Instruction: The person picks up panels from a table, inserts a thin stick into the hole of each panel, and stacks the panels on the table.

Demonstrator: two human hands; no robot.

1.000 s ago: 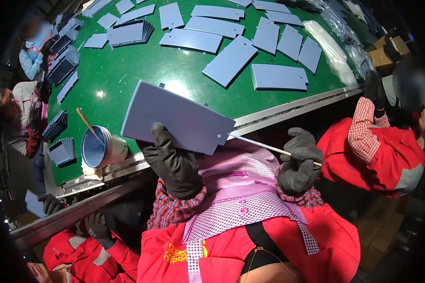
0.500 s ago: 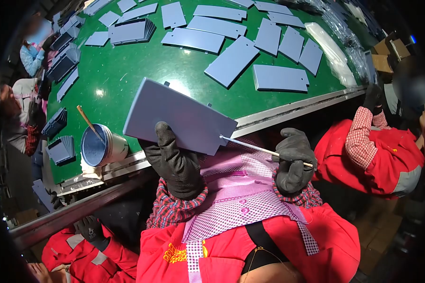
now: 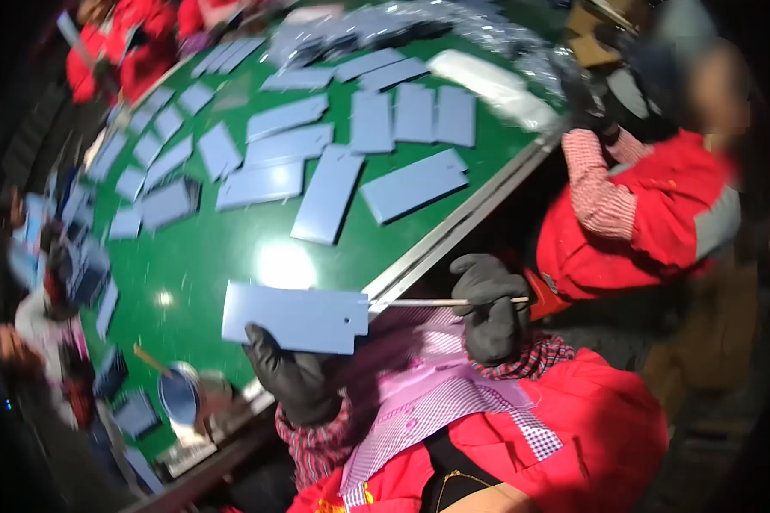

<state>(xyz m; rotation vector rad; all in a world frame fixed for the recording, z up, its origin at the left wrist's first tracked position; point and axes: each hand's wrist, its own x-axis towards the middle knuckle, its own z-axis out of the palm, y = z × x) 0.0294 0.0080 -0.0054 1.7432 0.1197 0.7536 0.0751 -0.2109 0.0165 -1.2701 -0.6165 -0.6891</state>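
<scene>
My left hand [image 3: 293, 380], in a dark glove, grips the lower edge of a flat blue-grey panel [image 3: 287, 315], thumb over its face. The panel has a small hole near its right end and a notched right edge. My right hand [image 3: 494, 309], also gloved, is closed round a thin light-coloured stick [image 3: 419, 302]. The stick points left, and its tip reaches the panel's right edge; whether they touch I cannot tell. A bucket [image 3: 218, 400] with a blue inside stands left of my left hand, a wooden stick [image 3: 151, 359] leaning in it.
Several similar panels [image 3: 406, 184] lie on the green table [image 3: 188, 265], some stacked at the left. White sheeting [image 3: 488, 85] and clear plastic [image 3: 385, 26] lie along the far side. A person in red [image 3: 633, 222] sits at my right; other people are at the left and far side.
My view has swung left and blurred. The panel has turned to lie nearly level, and the stick's tip has gone from the panel's lower right corner to its upper right edge.
</scene>
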